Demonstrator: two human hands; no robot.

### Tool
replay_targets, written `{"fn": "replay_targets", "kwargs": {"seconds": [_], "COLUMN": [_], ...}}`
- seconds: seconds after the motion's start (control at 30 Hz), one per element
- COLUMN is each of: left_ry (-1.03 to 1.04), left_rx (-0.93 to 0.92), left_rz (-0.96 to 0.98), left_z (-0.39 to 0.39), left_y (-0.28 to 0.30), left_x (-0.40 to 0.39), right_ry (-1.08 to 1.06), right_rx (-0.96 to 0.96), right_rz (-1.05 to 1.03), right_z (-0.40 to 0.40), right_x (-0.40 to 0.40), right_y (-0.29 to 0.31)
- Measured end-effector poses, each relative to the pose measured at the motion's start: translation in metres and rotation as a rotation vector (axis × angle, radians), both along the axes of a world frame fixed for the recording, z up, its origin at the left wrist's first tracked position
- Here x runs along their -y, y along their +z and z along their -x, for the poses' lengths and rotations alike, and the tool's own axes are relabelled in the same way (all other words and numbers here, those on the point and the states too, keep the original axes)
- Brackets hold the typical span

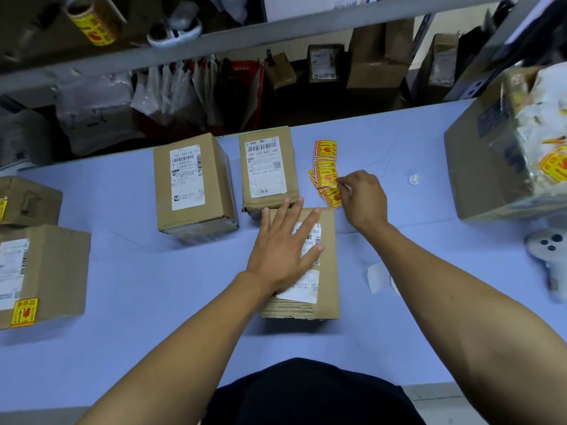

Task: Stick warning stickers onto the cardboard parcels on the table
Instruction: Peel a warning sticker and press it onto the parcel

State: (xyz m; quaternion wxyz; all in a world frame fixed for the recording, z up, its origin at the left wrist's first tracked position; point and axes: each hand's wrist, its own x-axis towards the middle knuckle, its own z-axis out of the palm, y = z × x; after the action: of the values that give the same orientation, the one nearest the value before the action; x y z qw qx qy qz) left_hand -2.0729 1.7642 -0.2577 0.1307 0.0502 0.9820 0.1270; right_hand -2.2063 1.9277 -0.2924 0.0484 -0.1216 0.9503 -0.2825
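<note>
My left hand point(283, 250) lies flat, fingers straight, on the nearest parcel point(322, 289), a brown cardboard box on the pale blue table point(138, 302) whose white label shows "001". Just beyond, my right hand point(362, 197) pinches the edge of the loose yellow-and-red warning stickers point(325, 170). Farther back stand two parcels, labelled "159-159-K02-160" point(267, 167) and, less legibly, "100 L953-00 771" point(191, 182), before cluttered shelving point(214, 41).
</note>
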Motion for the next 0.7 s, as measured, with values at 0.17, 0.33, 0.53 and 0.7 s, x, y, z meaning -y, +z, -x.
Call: {"fn": "replay_targets", "kwargs": {"seconds": [0.17,0.33,0.53,0.7], "left_ry": [0.056,0.215,0.849,1.023], "left_rx": [-0.010,-0.128,0.121,0.284], "left_rz": [-0.144,-0.443,-1.046,-1.456], "left_z": [0.001,-0.007,-0.010,-0.017], "left_y": [0.012,0.027,0.061,0.067], "left_x": [-0.001,-0.007,-0.034,-0.039], "right_ry": [-0.374,-0.507,-0.303,-0.129], "right_rx": [0.276,0.391,0.318,0.259], "right_rz": [0.471,0.790,0.886,0.849], "right_z": [-0.016,-0.047,-0.090,-0.116], "right_x": [-0.004,-0.010,-0.014,-0.017], "right_y": [0.021,0.046,0.069,0.073]}}
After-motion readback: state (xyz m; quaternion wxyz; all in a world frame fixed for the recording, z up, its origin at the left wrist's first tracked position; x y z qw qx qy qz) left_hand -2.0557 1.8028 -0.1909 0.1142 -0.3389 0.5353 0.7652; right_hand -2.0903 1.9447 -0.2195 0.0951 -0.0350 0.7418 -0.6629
